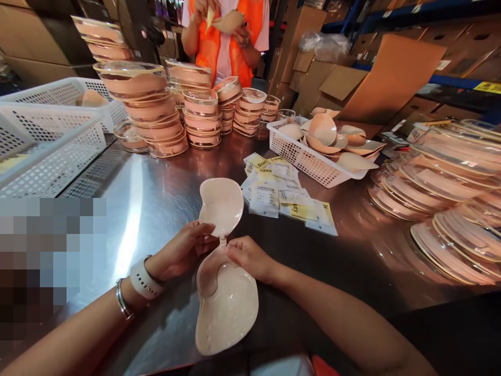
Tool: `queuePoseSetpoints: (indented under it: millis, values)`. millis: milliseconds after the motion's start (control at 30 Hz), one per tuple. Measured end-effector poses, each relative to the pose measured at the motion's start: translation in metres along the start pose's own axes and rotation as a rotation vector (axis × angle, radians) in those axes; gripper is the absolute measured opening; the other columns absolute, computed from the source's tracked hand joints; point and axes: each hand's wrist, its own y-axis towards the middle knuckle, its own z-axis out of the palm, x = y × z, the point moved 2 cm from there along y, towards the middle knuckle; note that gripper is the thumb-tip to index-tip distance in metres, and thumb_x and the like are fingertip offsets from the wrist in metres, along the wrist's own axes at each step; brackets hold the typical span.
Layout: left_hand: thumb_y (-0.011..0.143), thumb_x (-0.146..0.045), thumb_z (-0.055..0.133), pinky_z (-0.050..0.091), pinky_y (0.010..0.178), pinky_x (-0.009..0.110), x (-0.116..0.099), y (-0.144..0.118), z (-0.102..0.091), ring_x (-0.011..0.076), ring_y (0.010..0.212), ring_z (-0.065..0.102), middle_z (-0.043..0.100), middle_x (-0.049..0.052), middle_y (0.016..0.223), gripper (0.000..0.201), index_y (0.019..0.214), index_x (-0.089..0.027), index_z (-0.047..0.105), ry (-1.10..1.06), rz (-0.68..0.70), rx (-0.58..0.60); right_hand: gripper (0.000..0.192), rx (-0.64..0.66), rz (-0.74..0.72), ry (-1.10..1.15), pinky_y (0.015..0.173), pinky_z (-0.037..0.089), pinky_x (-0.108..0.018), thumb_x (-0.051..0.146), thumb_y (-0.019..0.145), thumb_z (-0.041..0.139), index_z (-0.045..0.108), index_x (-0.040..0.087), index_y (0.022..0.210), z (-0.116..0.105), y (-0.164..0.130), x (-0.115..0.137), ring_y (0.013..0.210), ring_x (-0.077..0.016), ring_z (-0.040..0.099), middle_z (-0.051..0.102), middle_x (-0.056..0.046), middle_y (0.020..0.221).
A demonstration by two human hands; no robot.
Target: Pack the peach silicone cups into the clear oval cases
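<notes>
A beige stick-on bra (229, 308) is held over the table, its two cups joined by a small clasp in the middle. One cup points away from me; the other, with a glossy inner face, lies nearer my body. My left hand (191, 246) pinches the far cup's edge beside the clasp. On the other side of the clasp, my right hand (250, 257) grips the near cup's upper edge between thumb and fingers. Just beyond, several small packets (279, 183) with printed yellow and white labels lie in a loose pile.
Stacks of transparent round cases (151, 117) with pinkish cups stand at the back left, and more cases (442, 172) at right. A white basket (329, 175) holds loose cups. White crates (58, 130) sit left. Opposite, a person in an orange vest (250, 31) handles a cup.
</notes>
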Motion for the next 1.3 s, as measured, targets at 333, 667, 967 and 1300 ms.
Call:
queuePoseSetpoints:
  millis: [333,667,967,1300]
  values:
    - [0.076,-0.014,0.07,0.055,0.06,0.019,-0.0002,0.0016,0.0,0.0109,0.057,0.065,0.071,0.002,0.065,0.003,0.074,-0.014,0.069,-0.009,0.017,-0.047,0.03,0.005,-0.003,-0.008,0.05,0.022,-0.024,0.029,0.079,0.055,0.043,0.018,0.053,0.0,-0.0006,-0.0014,0.052,-0.0073,0.03,0.038,0.007,0.05]
    - [0.072,-0.019,0.076,0.044,0.052,0.016,0.0007,0.0042,-0.003,0.0063,0.05,0.05,0.056,-0.004,0.058,0.016,0.072,-0.015,0.061,0.013,0.051,0.013,0.03,0.008,-0.007,-0.035,0.05,0.022,-0.024,0.035,0.077,0.054,0.042,0.019,0.054,0.0003,-0.0003,-0.0019,0.053,-0.0074,0.03,0.039,0.006,0.054]
    - [0.07,-0.021,0.079,0.046,0.054,0.017,-0.0014,0.0043,-0.0019,0.0078,0.053,0.053,0.055,-0.005,0.058,0.017,0.072,-0.017,0.063,0.03,0.087,0.022,0.032,0.002,-0.015,-0.071,0.052,0.023,-0.024,0.031,0.08,0.055,0.041,0.019,0.054,-0.0005,-0.0001,-0.0036,0.055,-0.0079,0.031,0.038,0.007,0.055]
    - [0.066,-0.016,0.081,0.053,0.059,0.018,-0.0043,0.0018,0.001,0.0105,0.062,0.065,0.07,0.0,0.068,0.016,0.075,-0.016,0.067,0.028,0.131,0.003,0.035,0.017,0.001,-0.03,0.05,0.02,-0.025,0.036,0.081,0.057,0.042,0.019,0.054,0.0003,0.0011,-0.0091,0.051,-0.0073,0.029,0.038,0.007,0.052]
